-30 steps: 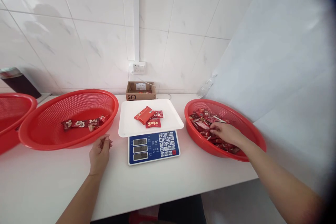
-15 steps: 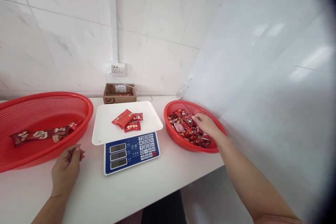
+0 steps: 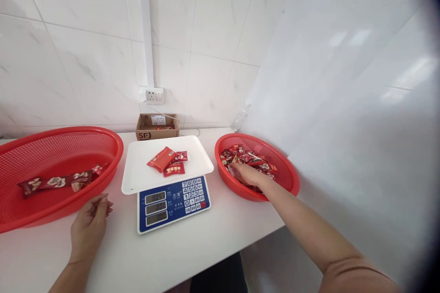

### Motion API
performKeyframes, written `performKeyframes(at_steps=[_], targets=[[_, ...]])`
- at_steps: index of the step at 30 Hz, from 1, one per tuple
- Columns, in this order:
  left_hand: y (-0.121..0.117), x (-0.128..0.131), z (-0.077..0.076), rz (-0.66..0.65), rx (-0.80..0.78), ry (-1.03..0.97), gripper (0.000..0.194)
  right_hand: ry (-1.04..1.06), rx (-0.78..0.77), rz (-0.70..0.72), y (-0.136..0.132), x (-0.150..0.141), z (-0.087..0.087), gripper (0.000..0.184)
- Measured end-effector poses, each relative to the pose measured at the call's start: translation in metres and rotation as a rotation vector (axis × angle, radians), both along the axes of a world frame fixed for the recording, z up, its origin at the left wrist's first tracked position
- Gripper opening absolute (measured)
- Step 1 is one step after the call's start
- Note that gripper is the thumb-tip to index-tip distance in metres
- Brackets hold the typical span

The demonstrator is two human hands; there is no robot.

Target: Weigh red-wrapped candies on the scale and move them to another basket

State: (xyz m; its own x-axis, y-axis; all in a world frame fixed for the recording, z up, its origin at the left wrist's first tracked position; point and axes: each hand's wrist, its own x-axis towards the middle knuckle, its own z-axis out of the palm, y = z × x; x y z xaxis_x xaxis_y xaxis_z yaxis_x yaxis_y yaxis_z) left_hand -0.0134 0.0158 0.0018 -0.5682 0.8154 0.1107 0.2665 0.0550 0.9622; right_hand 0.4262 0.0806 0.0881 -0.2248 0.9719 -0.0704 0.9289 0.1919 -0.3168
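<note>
My right hand (image 3: 245,174) is inside the right-hand red plastic basket (image 3: 292,183), its fingers pinched down at a pink snack packet (image 3: 231,170). The hand partly covers that packet and several small red and brown snack packets (image 3: 256,159) around it. Beside the front rim of the left-hand basket (image 3: 103,133), my left hand (image 3: 90,222) rests with curled fingers and nothing visible in it. Between the baskets stands a digital scale (image 3: 175,203) with a white tray (image 3: 137,165). On the tray lie a larger orange-red packet (image 3: 161,159) and two small red packets (image 3: 174,169).
Several brown and red packets (image 3: 57,182) lie in the left basket. A small cardboard box (image 3: 157,133) with packets inside stands behind the scale, below a wall socket (image 3: 154,95). Clear crumpled plastic (image 3: 239,121) sits by the wall. A white panel (image 3: 343,123) rises along the right side.
My right hand has moved left and down within the right basket, from above the packets to the pink one. The left hand stays curled by the left basket. The view has shifted slightly.
</note>
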Motion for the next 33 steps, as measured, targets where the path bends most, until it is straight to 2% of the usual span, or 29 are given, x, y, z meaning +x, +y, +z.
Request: performKeyframes(at_steps=[2,4,7,9,11,15,17,20,22,25,29,31,33], targets=[[0.0,-0.001,-0.001,0.015,-0.014,0.014,0.035,-0.012,-0.014,-0.01,0.0,0.002,0.006,0.007],[-0.001,0.0,0.0,0.009,-0.014,0.01,0.038,-0.014,0.061,-0.074,-0.001,0.001,0.019,0.009],[-0.002,0.002,0.001,-0.016,-0.011,0.009,0.04,0.063,0.307,-0.152,-0.004,-0.015,0.04,0.029],[-0.002,0.003,0.003,-0.022,-0.018,0.019,0.039,0.125,0.414,-0.1,-0.006,-0.038,0.048,0.04],[-0.003,0.004,0.004,-0.023,-0.02,0.026,0.039,0.133,0.439,-0.002,-0.007,-0.068,0.047,0.042],[-0.003,0.002,0.004,0.001,0.004,0.041,0.038,0.111,0.478,0.14,-0.003,-0.123,0.034,0.045],[-0.004,0.001,0.003,0.021,0.029,0.037,0.039,0.204,0.57,0.147,-0.006,-0.139,0.029,0.044],[-0.004,0.001,0.003,0.03,0.053,0.012,0.038,0.491,0.74,0.089,-0.025,-0.143,0.024,0.031],[-0.004,0.002,0.003,0.017,0.059,0.0,0.038,0.642,0.812,0.037,-0.044,-0.136,0.013,0.022],[-0.004,0.004,0.003,-0.009,0.066,-0.01,0.037,0.687,0.774,-0.05,-0.072,-0.12,-0.019,0.017],[-0.003,0.005,0.0,-0.037,0.059,-0.007,0.039,0.736,0.516,-0.262,-0.089,-0.103,-0.068,0.026],[-0.003,0.005,-0.001,-0.038,0.055,-0.001,0.039,0.84,0.361,-0.398,-0.089,-0.099,-0.084,0.031],[-0.002,0.005,-0.001,-0.034,0.051,0.006,0.039,0.957,0.262,-0.484,-0.086,-0.097,-0.092,0.034]])
